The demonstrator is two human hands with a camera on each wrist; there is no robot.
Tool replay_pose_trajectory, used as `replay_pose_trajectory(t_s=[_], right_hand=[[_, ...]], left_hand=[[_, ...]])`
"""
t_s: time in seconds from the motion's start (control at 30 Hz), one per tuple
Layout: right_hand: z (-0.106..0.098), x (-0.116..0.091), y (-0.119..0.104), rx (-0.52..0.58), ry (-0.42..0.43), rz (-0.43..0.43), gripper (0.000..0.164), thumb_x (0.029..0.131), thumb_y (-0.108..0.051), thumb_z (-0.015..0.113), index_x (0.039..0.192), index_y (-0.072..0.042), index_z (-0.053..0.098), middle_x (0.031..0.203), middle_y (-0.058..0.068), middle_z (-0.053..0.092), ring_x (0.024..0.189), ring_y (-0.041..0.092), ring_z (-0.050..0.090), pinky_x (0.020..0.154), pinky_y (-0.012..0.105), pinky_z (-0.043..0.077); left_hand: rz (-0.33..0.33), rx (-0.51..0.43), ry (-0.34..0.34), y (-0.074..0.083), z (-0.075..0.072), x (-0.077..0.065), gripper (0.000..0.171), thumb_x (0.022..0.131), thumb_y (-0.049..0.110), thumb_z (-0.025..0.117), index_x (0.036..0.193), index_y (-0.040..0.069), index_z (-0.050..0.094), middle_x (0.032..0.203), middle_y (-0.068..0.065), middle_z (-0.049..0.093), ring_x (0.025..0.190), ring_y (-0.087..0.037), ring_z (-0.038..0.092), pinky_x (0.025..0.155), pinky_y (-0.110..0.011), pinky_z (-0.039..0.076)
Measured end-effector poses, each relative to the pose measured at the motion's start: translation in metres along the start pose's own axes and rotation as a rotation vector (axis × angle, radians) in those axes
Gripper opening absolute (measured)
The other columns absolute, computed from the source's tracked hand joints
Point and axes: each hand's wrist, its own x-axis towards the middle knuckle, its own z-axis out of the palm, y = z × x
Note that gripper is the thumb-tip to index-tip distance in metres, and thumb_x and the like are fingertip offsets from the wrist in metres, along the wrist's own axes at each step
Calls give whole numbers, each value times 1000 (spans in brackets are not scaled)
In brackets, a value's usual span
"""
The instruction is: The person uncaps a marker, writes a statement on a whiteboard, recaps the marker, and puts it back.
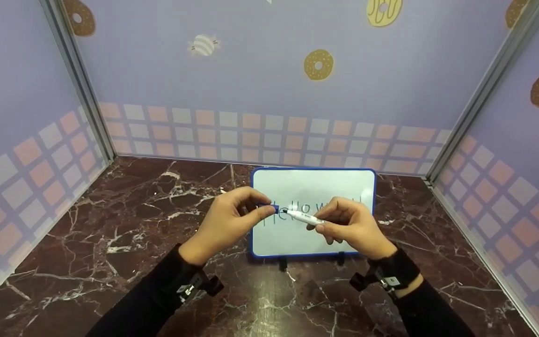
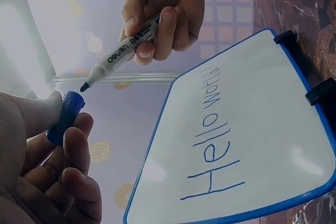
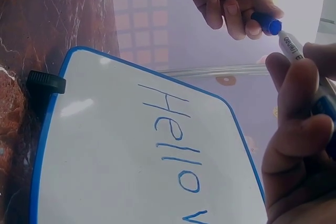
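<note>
My left hand (image 1: pixel 232 217) pinches a blue marker cap (image 2: pixel 65 117) between thumb and fingers, its open end facing right. In my right hand (image 1: pixel 351 224) I grip a white whiteboard marker (image 2: pixel 123 54) by its barrel, the dark writing tip bare. That tip points at the cap's mouth, a small gap showing between them in the left wrist view. Behind both hands a blue-framed whiteboard (image 1: pixel 311 243) leans upright, bearing "Hello world" in blue handwriting (image 2: pixel 210 135). In the head view the hands and marker cover part of the lettering.
Small black feet (image 1: pixel 283 264) hold the board's lower edge on the dark red marbled table (image 1: pixel 157 271). Purple wall panels (image 1: pixel 260 84) with doughnut and sweet pictures stand at the back and both sides, joined by grey metal corner posts (image 1: pixel 84 89).
</note>
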Motion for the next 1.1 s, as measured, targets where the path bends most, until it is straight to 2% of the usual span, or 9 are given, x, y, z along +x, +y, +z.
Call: replay_pose_trajectory(t_s=[0.27, 0.47, 0.63, 0.9, 1.1], right_hand=[[0, -1, 2, -24, -14, 14, 13, 101, 10, 72, 114, 11, 68, 105, 26, 81, 65, 11, 65, 51, 29, 42], [3, -1, 2, -42, -21, 21, 13, 100, 10, 73, 113, 9, 69, 105, 25, 81, 66, 9, 65, 57, 21, 49], [6, 1, 2, -36, -24, 9, 14, 99, 11, 74, 112, 10, 70, 102, 27, 80, 65, 10, 63, 58, 19, 52], [11, 1, -1, -69, -15, 7, 15, 99, 10, 75, 113, 9, 71, 98, 34, 76, 65, 8, 62, 57, 20, 51], [12, 0, -2, -117, -7, -11, 16, 99, 11, 76, 114, 7, 72, 99, 25, 80, 65, 7, 62, 56, 21, 52]], left_hand=[[7, -11, -56, 1, 4, -1, 12, 103, 23, 85, 111, 15, 81, 91, 8, 73, 68, -14, 60, 61, -26, 51], [29, 16, -57, 1, 7, -2, 12, 102, 22, 86, 109, 14, 81, 94, 8, 75, 70, -13, 60, 63, -27, 53], [67, 35, -53, 1, 9, -3, 13, 100, 21, 88, 108, 12, 82, 96, 7, 77, 71, -11, 60, 63, -27, 54], [185, 119, -56, 0, 13, -4, 16, 98, 20, 88, 108, 10, 79, 97, 5, 76, 79, -9, 65, 62, -26, 53], [273, 163, -34, 0, 16, -4, 17, 98, 17, 88, 109, 9, 78, 99, 2, 75, 82, -12, 66, 63, -29, 55]])
